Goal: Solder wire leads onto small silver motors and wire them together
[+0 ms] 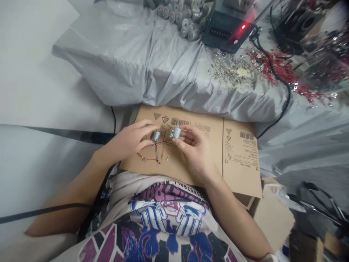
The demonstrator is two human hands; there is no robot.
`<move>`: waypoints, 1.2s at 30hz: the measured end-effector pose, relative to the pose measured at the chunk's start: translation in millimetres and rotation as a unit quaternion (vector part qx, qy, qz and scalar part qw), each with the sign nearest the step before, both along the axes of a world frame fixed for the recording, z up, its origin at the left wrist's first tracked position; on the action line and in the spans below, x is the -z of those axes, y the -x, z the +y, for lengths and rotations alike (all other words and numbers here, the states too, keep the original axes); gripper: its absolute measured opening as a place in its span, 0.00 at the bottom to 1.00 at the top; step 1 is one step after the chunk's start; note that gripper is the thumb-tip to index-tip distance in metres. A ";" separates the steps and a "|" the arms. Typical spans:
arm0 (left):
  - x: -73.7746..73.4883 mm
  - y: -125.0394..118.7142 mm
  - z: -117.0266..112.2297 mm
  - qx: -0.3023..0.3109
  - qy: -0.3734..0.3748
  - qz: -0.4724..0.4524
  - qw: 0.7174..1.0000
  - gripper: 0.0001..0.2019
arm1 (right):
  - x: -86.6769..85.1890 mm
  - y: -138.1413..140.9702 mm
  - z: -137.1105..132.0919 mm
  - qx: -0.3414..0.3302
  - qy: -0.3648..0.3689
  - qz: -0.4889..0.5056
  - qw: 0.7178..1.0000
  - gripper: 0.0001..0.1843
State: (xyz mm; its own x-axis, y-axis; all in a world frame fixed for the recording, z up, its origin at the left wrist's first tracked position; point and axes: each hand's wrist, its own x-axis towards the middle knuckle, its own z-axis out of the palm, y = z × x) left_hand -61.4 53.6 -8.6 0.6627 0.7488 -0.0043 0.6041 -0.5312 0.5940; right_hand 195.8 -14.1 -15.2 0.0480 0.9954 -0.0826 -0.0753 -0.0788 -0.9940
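Between the thumb and fingers of my left hand (134, 139) is a small silver motor (156, 136). My right hand (193, 145) pinches a second silver motor (176, 132), its shaft pointing up and away from me. Thin red and black wires (163, 139) run about the two motors; where each one ends I cannot make out. A loop of red wire (147, 159) and a small metal piece (167, 157) lie on the cardboard (205, 153) beneath my hands.
Beyond the cardboard stands a table draped in grey plastic sheeting (120, 58). Several motors (178, 16) are heaped there, beside a dark box with a lit red lamp (223, 31). Red wires (264, 67) and a black cable (285, 94) lie at the right. Torn cardboard (272, 214) sits lower right.
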 end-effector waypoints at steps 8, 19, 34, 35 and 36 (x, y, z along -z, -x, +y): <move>-2.4 -5.0 -4.5 -0.008 0.016 -0.034 0.999 0.18 | 15.4 6.4 1.7 -0.007 0.011 -0.068 0.998 0.22; 5.9 -14.9 -7.3 -0.030 0.014 -0.093 0.995 0.17 | 6.2 16.9 6.1 -0.031 0.029 -0.235 0.971 0.16; 13.7 -16.9 -5.5 -0.029 0.010 -0.095 0.995 0.15 | -25.3 28.9 17.9 -0.110 0.043 -0.477 0.871 0.15; 13.3 -17.2 -5.1 -0.027 0.009 -0.094 0.995 0.15 | -25.3 29.7 18.7 -0.114 0.040 -0.480 0.869 0.15; 12.9 -17.5 -4.8 -0.026 0.008 -0.093 0.995 0.15 | -24.8 30.5 19.4 -0.116 0.038 -0.483 0.867 0.15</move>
State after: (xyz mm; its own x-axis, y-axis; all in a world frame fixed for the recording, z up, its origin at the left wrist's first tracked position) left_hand -43.9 48.8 -21.5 0.6138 0.7827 0.1031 0.5086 -0.4919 0.7066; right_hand 165.3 5.4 9.6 -0.0701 0.9810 -0.1807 0.8161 -0.0477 -0.5759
